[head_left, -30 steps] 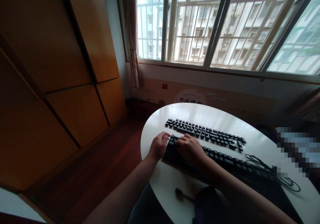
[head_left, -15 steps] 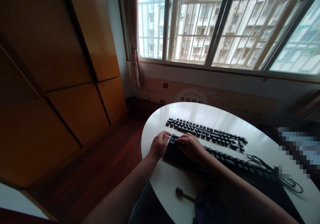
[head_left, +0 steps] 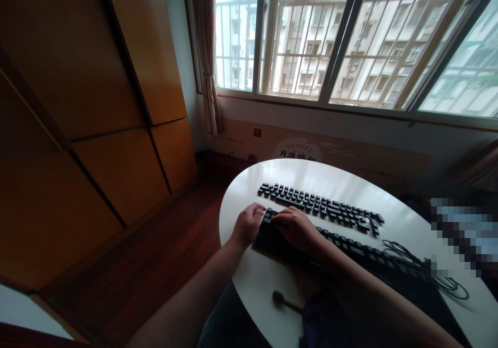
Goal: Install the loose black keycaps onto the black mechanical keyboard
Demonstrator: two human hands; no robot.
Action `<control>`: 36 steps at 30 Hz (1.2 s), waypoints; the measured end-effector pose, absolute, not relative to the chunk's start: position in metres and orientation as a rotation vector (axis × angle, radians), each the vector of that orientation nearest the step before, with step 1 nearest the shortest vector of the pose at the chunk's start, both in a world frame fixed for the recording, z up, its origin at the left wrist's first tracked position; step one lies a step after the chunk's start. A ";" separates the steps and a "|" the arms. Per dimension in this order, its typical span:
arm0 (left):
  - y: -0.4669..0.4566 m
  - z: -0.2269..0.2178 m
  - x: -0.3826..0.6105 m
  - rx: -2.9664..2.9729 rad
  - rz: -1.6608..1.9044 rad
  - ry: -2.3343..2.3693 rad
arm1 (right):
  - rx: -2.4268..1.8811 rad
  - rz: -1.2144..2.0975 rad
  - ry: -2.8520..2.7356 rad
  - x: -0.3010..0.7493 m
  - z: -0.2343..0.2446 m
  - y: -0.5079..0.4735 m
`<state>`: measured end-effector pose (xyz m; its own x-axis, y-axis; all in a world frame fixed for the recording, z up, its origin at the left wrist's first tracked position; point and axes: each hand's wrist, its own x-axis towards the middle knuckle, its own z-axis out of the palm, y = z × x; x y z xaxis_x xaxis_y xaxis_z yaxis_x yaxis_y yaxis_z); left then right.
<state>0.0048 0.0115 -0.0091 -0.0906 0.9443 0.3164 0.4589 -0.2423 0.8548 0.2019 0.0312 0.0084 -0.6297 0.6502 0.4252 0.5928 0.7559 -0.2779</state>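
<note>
One black keyboard (head_left: pixel 286 249) lay on one white table (head_left: pixel 243 197); the left hand (head_left: pixel 248 224) curled at its end, the right hand (head_left: pixel 299 227) bent over it, whether gripping I couldn't tell. Beyond lay keycaps (head_left: pixel 319 204), too small to count; nearer, one brush (head_left: pixel 286 301).

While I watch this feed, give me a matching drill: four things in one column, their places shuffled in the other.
1. left hand
2. loose black keycaps
3. brush
4. cable

A. loosely coiled toward the right of the white table
B. at the left end of the keyboard
C. beside a dark purple item
D. in rows beyond the keyboard

Pairs: 1-B, 2-D, 3-C, 4-A
</note>
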 end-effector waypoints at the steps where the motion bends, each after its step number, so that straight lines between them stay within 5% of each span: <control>1: 0.011 -0.009 0.005 1.700 1.303 1.526 | -0.938 0.141 -2.452 0.202 0.009 0.031; 36: 0.010 -0.007 0.005 1.698 1.300 1.529 | -0.970 0.069 -2.616 0.199 0.020 0.030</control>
